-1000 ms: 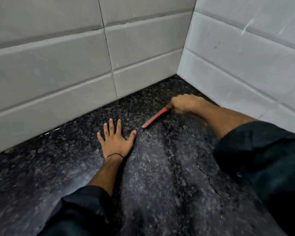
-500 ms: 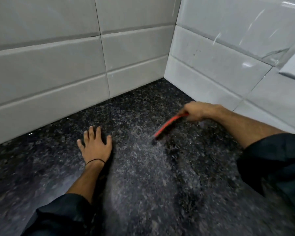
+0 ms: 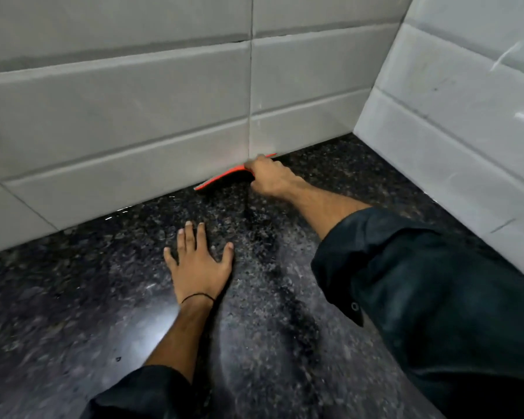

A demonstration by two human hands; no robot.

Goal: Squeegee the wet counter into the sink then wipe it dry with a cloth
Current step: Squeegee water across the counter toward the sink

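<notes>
A red squeegee point(image 3: 221, 179) lies with its blade along the foot of the back tiled wall, on the dark speckled granite counter point(image 3: 73, 297). My right hand point(image 3: 270, 176) grips it from above, fingers curled over its right part, so that end is mostly hidden. My left hand point(image 3: 198, 261) rests flat on the counter nearer to me, fingers spread, a thin black band at the wrist. A dark wet streak point(image 3: 285, 297) runs down the counter from the squeegee toward me. No sink and no cloth are in view.
Grey tiled walls close the counter at the back point(image 3: 118, 116) and on the right point(image 3: 466, 131), meeting in a corner at the upper right. Small water drops glint where the back wall meets the counter point(image 3: 118, 211). My dark sleeves fill the lower right.
My right hand has carried the squeegee from the middle of the counter back to the foot of the rear wall. My left hand stays flat on the counter.
</notes>
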